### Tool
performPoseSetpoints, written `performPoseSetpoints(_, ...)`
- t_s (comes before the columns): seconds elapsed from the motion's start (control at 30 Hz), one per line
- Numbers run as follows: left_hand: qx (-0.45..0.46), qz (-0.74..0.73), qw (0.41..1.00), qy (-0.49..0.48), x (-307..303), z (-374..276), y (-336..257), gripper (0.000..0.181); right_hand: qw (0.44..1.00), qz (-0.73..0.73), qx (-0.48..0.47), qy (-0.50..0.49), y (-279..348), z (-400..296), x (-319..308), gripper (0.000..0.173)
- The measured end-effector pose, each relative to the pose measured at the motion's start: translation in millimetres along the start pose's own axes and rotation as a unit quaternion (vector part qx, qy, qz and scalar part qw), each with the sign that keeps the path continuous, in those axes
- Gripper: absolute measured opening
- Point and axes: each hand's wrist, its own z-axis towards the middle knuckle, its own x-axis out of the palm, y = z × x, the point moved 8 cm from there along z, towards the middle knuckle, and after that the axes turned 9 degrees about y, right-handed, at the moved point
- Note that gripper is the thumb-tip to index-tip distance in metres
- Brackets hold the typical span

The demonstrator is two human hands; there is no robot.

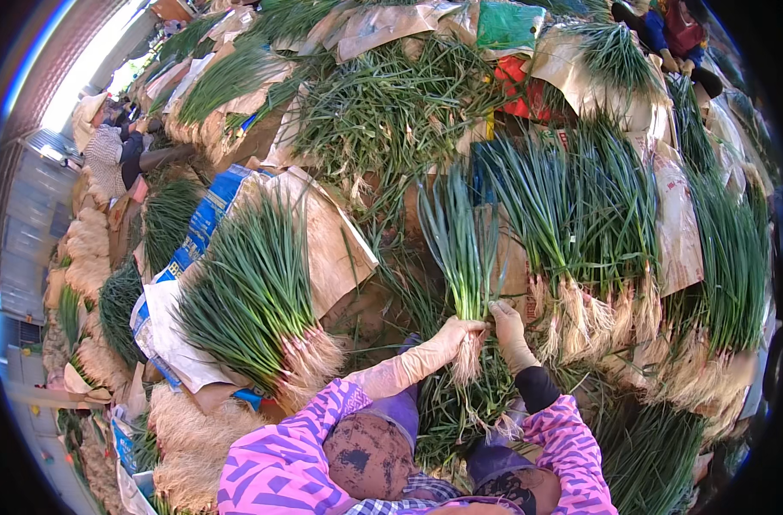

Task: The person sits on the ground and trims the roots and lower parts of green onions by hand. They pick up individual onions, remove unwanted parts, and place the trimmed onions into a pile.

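Before me, my gloved left hand [454, 336] grips a small bunch of scallions [463, 270] just above its pale roots. The green leaves point away from me and the roots hang below the fist. My gloved right hand [511, 333] is at the bunch's right side, its fingertips closed on an outer scallion leaf [499, 273]. Beneath the bunch, loose leaves and trimmings [459, 412] cover the ground between my knees. A large pile of scallions [256, 290] lies to the left, roots toward me. More bunches [578, 212] lie in a row to the right.
Paper sacking [327, 238] and a blue printed sack [201, 222] lie under the left pile. A tangled scallion heap [398, 103] is ahead. Stacked bunches with roots outward [198, 444] stand at lower left. One person [105, 151] sits far left, another [678, 38] at upper right.
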Motion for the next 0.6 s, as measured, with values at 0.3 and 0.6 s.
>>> performPoseSetpoints(0.3,0.014,0.028,0.976,0.216,44,-28,-18,0.024,0.895,0.3,0.2,0.264,-29,-30,4,0.013)
performPoseSetpoints(0.6,0.092,-0.199,0.932,0.288,39,-18,-51,0.056,0.632,-0.651,-0.392,-0.154,137,-57,-33,0.021)
